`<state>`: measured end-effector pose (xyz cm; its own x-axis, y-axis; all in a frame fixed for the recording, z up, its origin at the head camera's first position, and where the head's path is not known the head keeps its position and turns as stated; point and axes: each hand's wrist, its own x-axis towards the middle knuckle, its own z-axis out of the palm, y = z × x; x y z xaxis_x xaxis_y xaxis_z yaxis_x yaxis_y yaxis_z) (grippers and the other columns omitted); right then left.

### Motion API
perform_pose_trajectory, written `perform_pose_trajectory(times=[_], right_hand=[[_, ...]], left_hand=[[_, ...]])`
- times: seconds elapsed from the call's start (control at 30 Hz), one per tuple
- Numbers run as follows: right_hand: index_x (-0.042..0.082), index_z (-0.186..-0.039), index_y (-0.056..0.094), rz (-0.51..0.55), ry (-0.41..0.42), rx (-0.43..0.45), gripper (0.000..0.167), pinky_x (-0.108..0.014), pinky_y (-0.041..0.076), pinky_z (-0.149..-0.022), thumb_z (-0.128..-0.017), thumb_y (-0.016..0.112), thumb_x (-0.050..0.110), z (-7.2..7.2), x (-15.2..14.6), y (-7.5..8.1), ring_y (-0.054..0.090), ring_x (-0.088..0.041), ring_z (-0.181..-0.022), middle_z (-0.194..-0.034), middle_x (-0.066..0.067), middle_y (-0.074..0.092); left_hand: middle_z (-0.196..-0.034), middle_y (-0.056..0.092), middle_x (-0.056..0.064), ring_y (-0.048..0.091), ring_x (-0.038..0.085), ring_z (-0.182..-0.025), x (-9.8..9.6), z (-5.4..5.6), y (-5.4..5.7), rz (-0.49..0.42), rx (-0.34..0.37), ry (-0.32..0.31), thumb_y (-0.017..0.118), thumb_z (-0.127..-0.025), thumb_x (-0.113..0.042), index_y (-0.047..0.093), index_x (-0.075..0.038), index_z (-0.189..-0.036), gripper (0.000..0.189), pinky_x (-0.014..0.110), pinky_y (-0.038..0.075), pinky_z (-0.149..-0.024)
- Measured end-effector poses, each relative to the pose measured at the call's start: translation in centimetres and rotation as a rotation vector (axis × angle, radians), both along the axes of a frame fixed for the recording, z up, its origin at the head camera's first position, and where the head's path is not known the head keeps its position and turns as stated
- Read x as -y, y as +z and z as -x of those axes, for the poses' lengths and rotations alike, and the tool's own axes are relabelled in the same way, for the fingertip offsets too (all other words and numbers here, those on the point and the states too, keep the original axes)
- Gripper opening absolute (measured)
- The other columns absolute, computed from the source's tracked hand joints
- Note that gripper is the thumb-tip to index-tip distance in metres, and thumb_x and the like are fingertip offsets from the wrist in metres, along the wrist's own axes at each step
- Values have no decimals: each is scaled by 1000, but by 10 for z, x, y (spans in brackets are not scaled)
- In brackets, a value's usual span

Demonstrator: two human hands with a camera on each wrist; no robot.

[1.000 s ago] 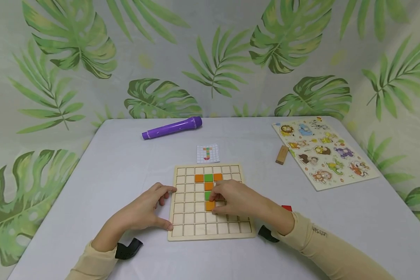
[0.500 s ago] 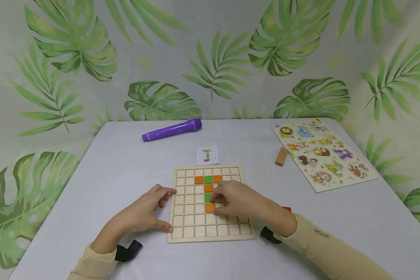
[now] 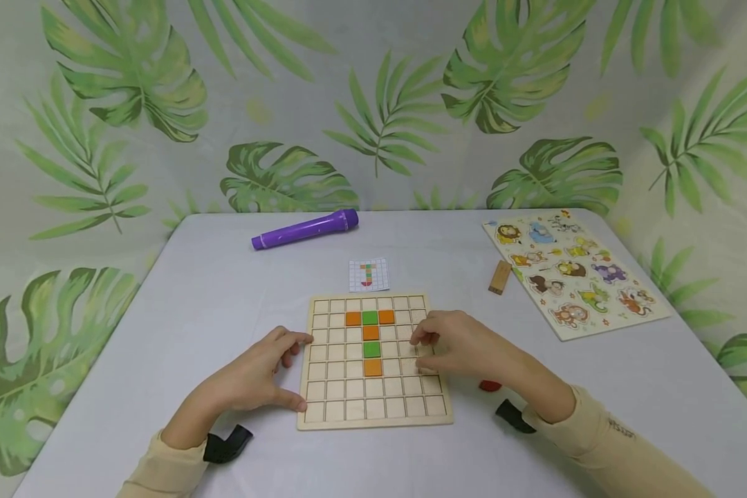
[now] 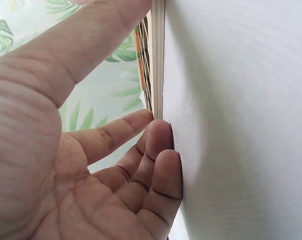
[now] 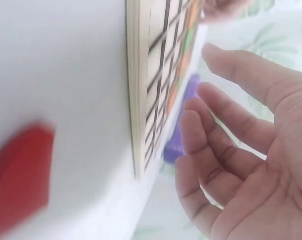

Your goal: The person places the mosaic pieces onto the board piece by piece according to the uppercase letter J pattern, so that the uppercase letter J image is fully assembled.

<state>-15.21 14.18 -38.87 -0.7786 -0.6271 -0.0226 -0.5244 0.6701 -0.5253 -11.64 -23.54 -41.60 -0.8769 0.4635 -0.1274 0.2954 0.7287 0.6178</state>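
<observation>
A wooden grid board (image 3: 336, 391) lies on the table, bearing orange and green square tiles in a T shape. The lowest orange tile (image 3: 372, 367) sits in the column under a green tile (image 3: 371, 350). My left hand (image 3: 252, 373) rests at the board's left edge, thumb near the front corner and index fingertip farther back. Over the board's right side hovers my right hand (image 3: 463, 346), its fingers loosely bent with nothing between them. A red piece with a curved edge (image 5: 23, 175) lies right of the board, partly below my right forearm in the head view.
Behind the board is a small pattern card (image 3: 369, 275) with a coloured J shape. A purple toy microphone (image 3: 305, 229) lies farther back. At the right are a small wooden block (image 3: 501, 277) and an animal puzzle board (image 3: 575, 277).
My right hand has moved right, away from the lowest orange tile, uncovering the tile column. More of the red piece shows. My left hand has stayed at the board's edge.
</observation>
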Motion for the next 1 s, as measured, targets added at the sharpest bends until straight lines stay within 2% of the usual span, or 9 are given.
perform_pose_trajectory(times=[0.13,0.3,0.73,1.0], right_hand=[[14,-109,78,-4,-38,11,23,-36,59,-89,-90,88,23,-1,-22,4,67,-14,-98,-103,5,72],[13,-111,77,-15,-86,48,26,-38,59,-89,-91,88,26,-4,-47,10,68,-16,-98,-105,3,73],[17,-108,77,-77,-162,147,34,-27,56,-83,-83,93,33,-17,-109,4,63,-10,-94,-103,9,73],[19,-103,75,-81,-171,194,31,-23,54,-78,-82,94,31,-20,-121,-7,60,-7,-88,-97,10,70]], left_hand=[[-114,54,-1,49,15,-101,0,0,0,2,0,1,102,-70,-40,55,-11,-151,98,26,47,-83],[-115,54,0,49,15,-101,0,0,0,0,1,-2,102,-70,-39,54,-11,-151,98,27,47,-83],[-117,55,-1,50,15,-102,0,1,1,6,-3,5,102,-70,-40,55,-12,-151,98,27,48,-85],[-116,55,-1,50,15,-102,0,0,0,0,0,5,102,-70,-40,55,-12,-151,98,27,48,-85]])
